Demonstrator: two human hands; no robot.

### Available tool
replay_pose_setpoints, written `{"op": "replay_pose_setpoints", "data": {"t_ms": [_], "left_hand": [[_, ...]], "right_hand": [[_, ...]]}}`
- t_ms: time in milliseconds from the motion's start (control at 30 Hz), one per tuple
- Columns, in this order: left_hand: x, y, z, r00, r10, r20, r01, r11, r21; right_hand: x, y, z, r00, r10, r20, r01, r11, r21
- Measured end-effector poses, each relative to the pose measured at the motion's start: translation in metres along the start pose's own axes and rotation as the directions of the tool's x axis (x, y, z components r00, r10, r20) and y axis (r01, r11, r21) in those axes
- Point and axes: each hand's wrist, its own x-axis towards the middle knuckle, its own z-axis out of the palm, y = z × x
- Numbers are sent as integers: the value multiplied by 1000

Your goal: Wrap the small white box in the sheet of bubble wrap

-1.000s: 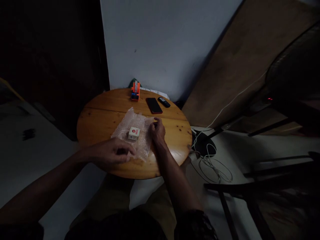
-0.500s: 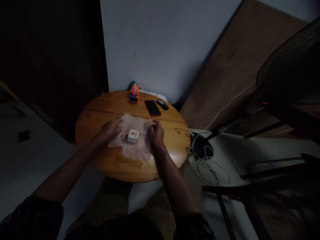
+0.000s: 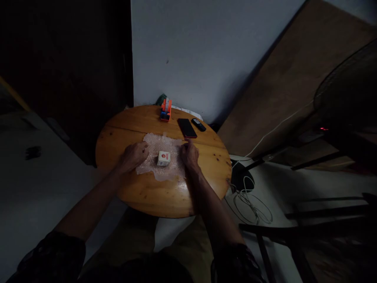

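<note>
A sheet of bubble wrap (image 3: 153, 143) lies spread on the round wooden table (image 3: 159, 200). On its middle sits a small white box (image 3: 163, 158) with a red print on top. My left hand (image 3: 135, 155) is closed on the sheet's left edge, fingers curled inward. At the right edge my right hand (image 3: 190, 155) grips the bubble wrap too, with its fingers bent. Neither hand touches the box.
An orange tape dispenser (image 3: 166, 110) stands at the table's far side. Beside it lie a dark smartphone (image 3: 187, 128) and a small keypad phone (image 3: 198, 125). White cables (image 3: 250, 204) coil on the floor at right, near a dark chair (image 3: 282, 232).
The bubble wrap's near corner has drawn back from the table's front, and the sheet lies squarer. My left hand's fingers have curled tighter on its edge. The whole view has shifted slightly.
</note>
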Motion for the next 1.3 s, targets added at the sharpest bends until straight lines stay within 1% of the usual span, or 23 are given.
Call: {"op": "replay_pose_setpoints", "data": {"t_ms": [67, 100, 133, 167, 200, 267, 333, 367, 400, 467, 600, 700, 767, 867, 933, 1000, 1033, 1133, 1167, 1200, 1233, 1267, 1300], "left_hand": [[-1, 1, -1, 1000, 2, -3, -2, 1000, -3], [-1, 1, -2, 1000, -1, 0, 1, 1000, -14], [-1, 0, -2, 1000, -6, 2, 6, 1000, -28], [-1, 0, -2, 1000, -9, 4, 9, 999, -41], [-1, 0, -2, 1000, -11, 4, 11, 999, -53], [-1, -1, 0, 1000, -20, -7, 19, 997, -71], [-1, -2, 2, 999, -30, -29, 27, 996, -86], [-1, -2, 2, 999, -31, -40, 28, 995, -91], [-1, -3, 3, 999, -28, -46, 23, 995, -94], [-1, -2, 3, 999, -14, -47, 9, 996, -93], [-1, 0, 3, 999, 9, -40, -12, 996, -87], [0, 0, 4, 999, 10, -36, -13, 996, -87], [1, -1, 5, 999, 13, -47, -17, 996, -91], [1, -3, 5, 999, 14, -52, -19, 995, -96], [1, -3, 5, 999, 7, -41, -10, 996, -94], [1, -2, 5, 999, 5, -41, -9, 996, -93], [1, -2, 5, 999, 9, -46, -14, 996, -93], [2, -2, 4, 998, 6, -56, -11, 996, -91], [2, -2, 4, 999, 0, -55, -5, 996, -93], [2, -3, 5, 999, -6, -50, 1, 995, -97], [3, -4, 5, 999, -8, -43, 4, 995, -102], [3, -5, 5, 999, -5, -38, 1, 994, -108], [4, -6, 5, 999, 2, -35, -6, 994, -114]], "right_hand": [[-3, 4, -6, 999, -14, -53, 18, 997, 79], [-6, 4, -10, 996, -49, -73, 58, 990, 126], [-8, 2, -15, 991, -109, -73, 120, 978, 170], [-12, -3, -19, 980, -197, -39, 201, 957, 208], [-16, -9, -23, 954, -298, 32, 281, 928, 244], [-24, -24, -27, 860, -466, 208, 407, 872, 271], [-33, -39, -26, 776, -533, 338, 493, 846, 204], [-36, -44, -24, 760, -528, 379, 508, 846, 160], [-40, -46, -23, 761, -512, 399, 509, 852, 123], [-44, -44, -25, 797, -478, 368, 478, 873, 98], [-38, -13, -51, 912, -390, 128, 379, 920, 98], [-26, 19, -74, 967, -257, -2, 257, 966, 24], [-20, 39, -82, 983, -179, -34, 177, 982, -62], [-18, 58, -83, 994, -94, 54, 103, 973, -207], [-22, 57, -80, 995, -101, 17, 102, 965, -240], [-28, 43, -77, 982, -176, -70, 158, 967, -201], [-31, 31, -75, 970, -231, -79, 215, 962, -167], [-41, -9, -66, 901, -429, 70, 433, 899, -63], [-43, -20, -61, 864, -478, 157, 488, 872, -34], [-46, -28, -55, 815, -513, 270, 536, 844, -12], [-48, -33, -49, 777, -515, 361, 557, 831, -14], [-51, -34, -43, 759, -494, 424, 558, 829, -35], [-53, -33, -36, 757, -464, 460, 550, 833, -64]]}}
